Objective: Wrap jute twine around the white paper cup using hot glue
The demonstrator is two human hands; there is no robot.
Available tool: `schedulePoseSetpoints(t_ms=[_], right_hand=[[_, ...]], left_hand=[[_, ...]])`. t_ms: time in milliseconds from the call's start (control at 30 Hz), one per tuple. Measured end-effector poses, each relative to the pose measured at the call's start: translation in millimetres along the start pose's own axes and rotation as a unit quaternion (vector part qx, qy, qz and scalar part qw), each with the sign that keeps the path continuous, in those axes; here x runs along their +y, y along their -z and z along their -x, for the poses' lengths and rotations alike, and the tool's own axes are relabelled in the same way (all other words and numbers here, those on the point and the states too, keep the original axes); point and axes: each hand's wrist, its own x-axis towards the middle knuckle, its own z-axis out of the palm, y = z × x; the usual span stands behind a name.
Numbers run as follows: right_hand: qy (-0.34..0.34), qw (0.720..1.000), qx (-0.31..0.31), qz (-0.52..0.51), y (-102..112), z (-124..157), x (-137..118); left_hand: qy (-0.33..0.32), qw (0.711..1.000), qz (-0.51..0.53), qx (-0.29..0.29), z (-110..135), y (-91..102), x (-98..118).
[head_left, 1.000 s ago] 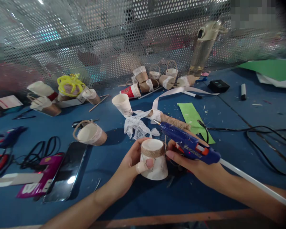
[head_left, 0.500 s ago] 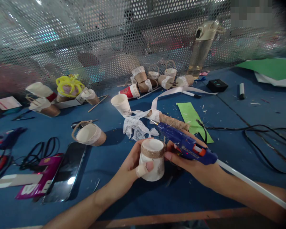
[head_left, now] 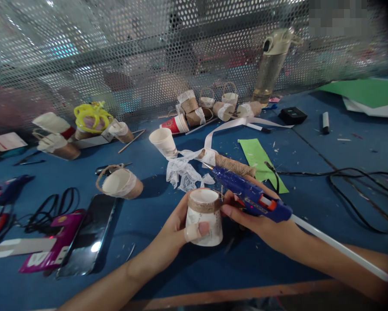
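My left hand (head_left: 177, 226) is wrapped round a white paper cup (head_left: 205, 216) with a band of jute twine at its rim, held just above the blue table. A plaster covers the thumb. My right hand (head_left: 261, 218) grips a blue hot glue gun (head_left: 250, 194) with a white glue stick (head_left: 339, 248) trailing behind. Its nozzle points away to the left past the cup. The right fingertips touch the cup's twine band.
A twine spool (head_left: 234, 165), white lace (head_left: 184, 170), green paper (head_left: 260, 160) and several decorated cups (head_left: 121, 183) lie beyond. A phone (head_left: 90, 233), cables (head_left: 51, 207) and a second glue gun (head_left: 9, 185) sit left. Black cords (head_left: 352, 181) run right. A bottle (head_left: 273, 65) stands by the mesh wall.
Both hands with the cup and glue gun have drifted slightly left and the cup has tilted a little; the grips are unchanged.
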Motion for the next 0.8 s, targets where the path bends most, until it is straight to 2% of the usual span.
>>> schedulePoseSetpoints(t_ms=[367,600,800], right_hand=[[-0.037,0.999,-0.002,-0.018,-0.3,3.2,2.9],[-0.008,0.999,0.004,0.035,0.2,3.3,8.5],[0.005,1.000,-0.019,0.003,-0.1,0.7,4.6]], left_hand=[[0.008,1.000,-0.026,-0.012,2.4,1.5,0.8],[0.015,0.999,-0.031,0.012,2.0,-5.0,1.0],[0.025,0.999,0.019,0.044,1.9,0.0,0.2]])
